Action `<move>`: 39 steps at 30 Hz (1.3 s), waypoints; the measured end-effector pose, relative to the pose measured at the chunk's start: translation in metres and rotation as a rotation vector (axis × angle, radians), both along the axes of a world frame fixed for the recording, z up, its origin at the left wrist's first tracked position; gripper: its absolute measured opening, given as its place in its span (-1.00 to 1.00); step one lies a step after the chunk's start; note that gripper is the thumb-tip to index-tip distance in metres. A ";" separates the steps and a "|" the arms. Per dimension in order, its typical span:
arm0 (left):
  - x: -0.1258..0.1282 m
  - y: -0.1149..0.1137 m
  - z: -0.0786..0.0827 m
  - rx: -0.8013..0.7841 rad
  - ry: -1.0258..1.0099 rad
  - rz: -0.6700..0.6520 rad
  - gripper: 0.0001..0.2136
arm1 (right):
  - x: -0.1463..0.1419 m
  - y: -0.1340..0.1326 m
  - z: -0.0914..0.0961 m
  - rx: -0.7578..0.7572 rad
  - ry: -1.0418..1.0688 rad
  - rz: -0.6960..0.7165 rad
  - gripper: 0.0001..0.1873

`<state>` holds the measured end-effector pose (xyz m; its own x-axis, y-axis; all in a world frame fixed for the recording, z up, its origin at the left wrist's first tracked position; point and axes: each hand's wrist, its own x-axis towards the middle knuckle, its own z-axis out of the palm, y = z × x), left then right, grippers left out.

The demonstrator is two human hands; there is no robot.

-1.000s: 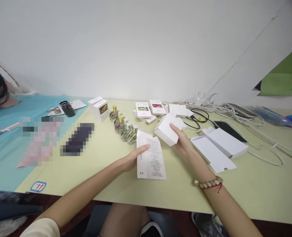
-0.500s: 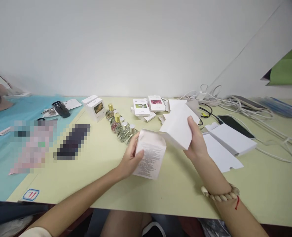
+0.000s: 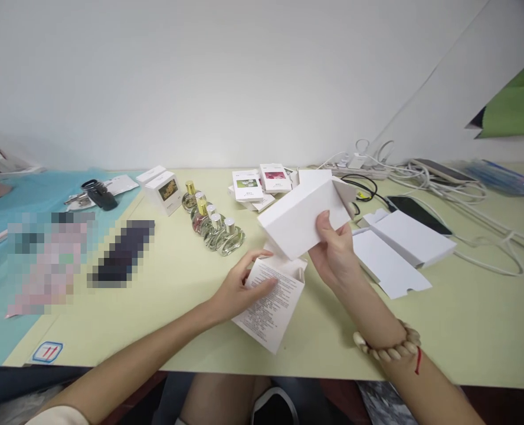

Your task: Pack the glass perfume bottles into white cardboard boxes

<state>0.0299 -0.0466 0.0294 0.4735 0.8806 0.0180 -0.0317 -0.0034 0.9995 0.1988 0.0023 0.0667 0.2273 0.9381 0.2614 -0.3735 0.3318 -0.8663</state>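
My left hand grips a small white printed box whose top end stands open, flaps up. Lines of small text cover the side facing me. In my right hand is a plain white carton insert, folded into a box shape. It is tilted, and its lower corner is at the open top of the printed box; whether it reaches inside I cannot tell. Beyond my left hand stands a cluster of several small glass bottles with gold and silver caps.
A white picture box stands at the back left, and flattened picture boxes lie at the back. To the right are white folded cartons, a dark phone and tangled white cables. A black jar lies on the blue cloth.
The carton insert has moved left and over the printed box's top. The printed box has tilted and dropped slightly, and its open end now shows.
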 end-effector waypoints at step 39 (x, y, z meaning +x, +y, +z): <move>-0.006 0.018 -0.016 1.127 0.120 0.674 -0.34 | -0.005 -0.019 0.004 0.720 -0.555 -0.279 -0.69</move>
<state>0.0238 -0.0286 0.0135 0.0008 0.4727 0.8812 0.3918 -0.8109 0.4347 0.1940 -0.0167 0.0709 0.0886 0.4404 0.8934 0.2028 0.8702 -0.4491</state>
